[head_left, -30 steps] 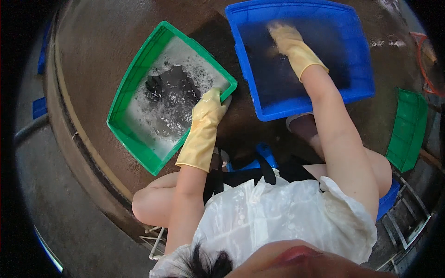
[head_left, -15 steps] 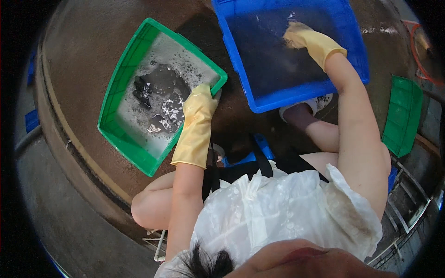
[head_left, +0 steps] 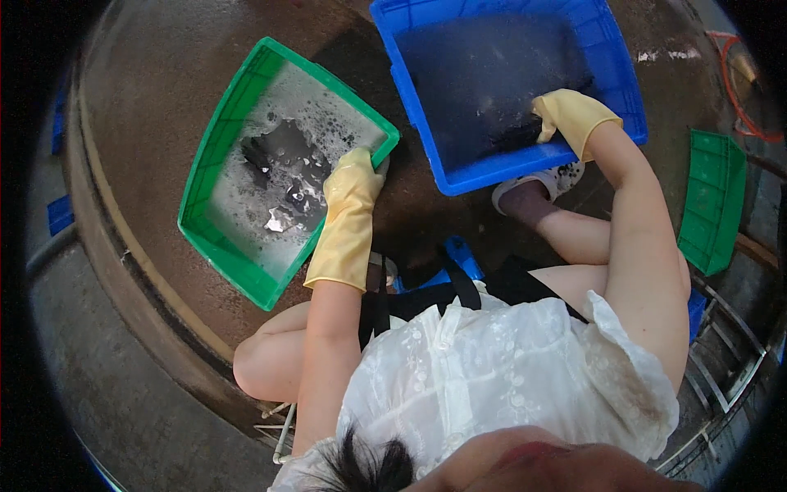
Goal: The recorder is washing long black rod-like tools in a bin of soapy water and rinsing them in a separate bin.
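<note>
My left hand (head_left: 354,182), in a pale yellow rubber glove, is closed over the near right corner of a green plastic tub (head_left: 190,193). Soapy grey water and foam fill the tub, and a dark, wet, crumpled thing (head_left: 257,157) breaks the surface. My right hand (head_left: 574,115), gloved alike, reaches over the near right side of a blue plastic tub (head_left: 631,98) to its murky dark water. Its thumb and fingers look apart, with the tips at the water. A blackish shape (head_left: 525,136) shows beside them; its kind cannot be made out.
Wet brown floor (head_left: 156,123) surrounds both tubs. My shoe (head_left: 566,178) is close to the blue tub's near edge. To the right are another green tub (head_left: 711,201), a metal rack (head_left: 721,361) and an orange hose (head_left: 725,74). A curved ledge (head_left: 106,213) runs along the left.
My right hand has drawn back toward me in the blue tub, and more of its glove shows above the water. My left hand stays on the green tub's rim.
</note>
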The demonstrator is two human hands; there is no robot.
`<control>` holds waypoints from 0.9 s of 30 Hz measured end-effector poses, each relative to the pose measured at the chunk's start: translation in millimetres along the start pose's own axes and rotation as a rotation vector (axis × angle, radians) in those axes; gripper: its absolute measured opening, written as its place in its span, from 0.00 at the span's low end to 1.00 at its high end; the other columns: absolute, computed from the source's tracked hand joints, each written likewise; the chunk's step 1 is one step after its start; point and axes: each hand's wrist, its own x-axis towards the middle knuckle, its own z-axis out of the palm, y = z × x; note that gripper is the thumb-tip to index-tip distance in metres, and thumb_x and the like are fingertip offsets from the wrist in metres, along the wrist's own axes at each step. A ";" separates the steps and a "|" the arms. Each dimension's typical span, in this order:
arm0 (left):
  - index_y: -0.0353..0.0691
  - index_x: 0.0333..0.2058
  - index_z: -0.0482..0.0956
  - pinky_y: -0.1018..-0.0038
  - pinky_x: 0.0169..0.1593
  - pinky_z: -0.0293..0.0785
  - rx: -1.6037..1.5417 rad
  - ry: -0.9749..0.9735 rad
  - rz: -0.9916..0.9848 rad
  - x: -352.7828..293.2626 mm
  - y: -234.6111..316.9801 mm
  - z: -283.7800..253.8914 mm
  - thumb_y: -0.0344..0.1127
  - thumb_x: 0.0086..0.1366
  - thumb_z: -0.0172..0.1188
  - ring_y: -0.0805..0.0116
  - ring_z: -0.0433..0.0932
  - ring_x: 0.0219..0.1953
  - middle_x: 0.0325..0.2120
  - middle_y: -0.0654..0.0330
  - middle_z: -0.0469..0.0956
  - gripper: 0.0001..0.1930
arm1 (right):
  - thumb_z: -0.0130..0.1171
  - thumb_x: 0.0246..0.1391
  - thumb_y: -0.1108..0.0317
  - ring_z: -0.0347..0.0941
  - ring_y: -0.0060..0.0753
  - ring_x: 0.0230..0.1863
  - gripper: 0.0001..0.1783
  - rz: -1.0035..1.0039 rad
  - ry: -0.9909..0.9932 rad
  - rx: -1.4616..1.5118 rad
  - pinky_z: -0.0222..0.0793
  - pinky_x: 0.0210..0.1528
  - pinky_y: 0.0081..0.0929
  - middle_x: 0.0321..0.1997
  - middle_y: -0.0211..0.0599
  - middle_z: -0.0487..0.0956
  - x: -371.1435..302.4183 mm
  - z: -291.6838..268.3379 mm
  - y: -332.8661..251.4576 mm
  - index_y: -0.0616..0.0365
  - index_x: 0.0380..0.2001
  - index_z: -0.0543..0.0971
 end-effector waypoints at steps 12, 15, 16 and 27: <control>0.50 0.51 0.82 0.54 0.52 0.77 0.036 -0.036 -0.086 -9.9 0.3 -6.1 0.53 0.67 0.61 0.45 0.81 0.50 0.45 0.46 0.83 0.20 | 0.75 0.44 0.59 0.81 0.53 0.49 0.27 -0.035 0.283 -0.327 0.78 0.49 0.48 0.50 0.47 0.81 -24.4 21.1 -24.2 0.59 0.47 0.79; 0.49 0.50 0.82 0.54 0.52 0.77 0.052 -0.008 -0.069 -10.7 7.2 -15.5 0.54 0.67 0.60 0.45 0.81 0.50 0.46 0.47 0.83 0.20 | 0.77 0.44 0.57 0.80 0.47 0.54 0.31 -0.006 0.323 -0.421 0.77 0.55 0.45 0.53 0.45 0.81 -21.9 21.6 -11.4 0.57 0.50 0.78; 0.49 0.50 0.82 0.53 0.52 0.77 0.057 -0.019 -0.062 -6.2 12.7 -15.4 0.55 0.68 0.60 0.45 0.81 0.50 0.46 0.47 0.83 0.20 | 0.75 0.44 0.60 0.80 0.48 0.54 0.29 0.051 0.356 -0.379 0.76 0.55 0.44 0.53 0.44 0.81 -11.0 31.2 0.1 0.57 0.50 0.79; 0.49 0.48 0.83 0.53 0.52 0.77 0.101 0.006 -0.071 -5.5 4.3 -3.6 0.55 0.68 0.58 0.46 0.81 0.50 0.46 0.50 0.83 0.20 | 0.74 0.35 0.70 0.80 0.49 0.49 0.21 -0.209 0.376 0.120 0.75 0.51 0.43 0.40 0.45 0.85 -35.7 19.7 20.1 0.54 0.39 0.85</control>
